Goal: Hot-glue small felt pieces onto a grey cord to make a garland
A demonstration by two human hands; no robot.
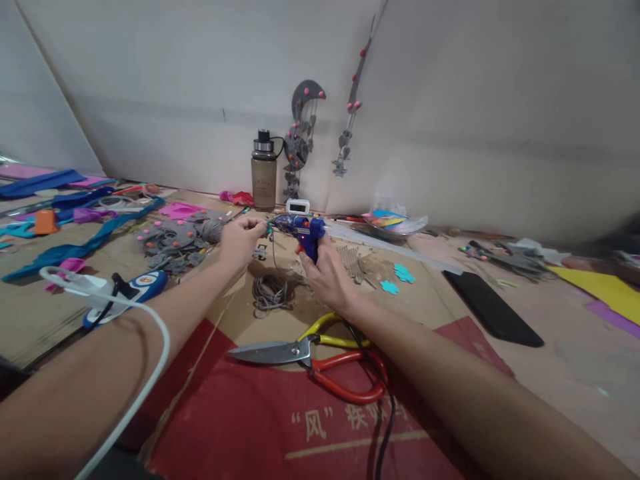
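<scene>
Your right hand [327,270] was wrapped around the handle of the blue glue gun [300,227], held above the counter [575,380], its nozzle toward your left hand [244,237]. The left fingers pinched a small teal piece [269,231] right by the gun's tip. A clear stick [385,245] ran out behind the gun. A coil of grey cord [270,295] lay below the gun, and nearer you than the gun were the shears [297,351], on cardboard [225,413]. To the gun's right you had teal flowers [389,287] and, farther off, a black slab [493,309]; to its left, grey felt [173,237]. Beyond the gun stood a bottle [264,180].
</scene>
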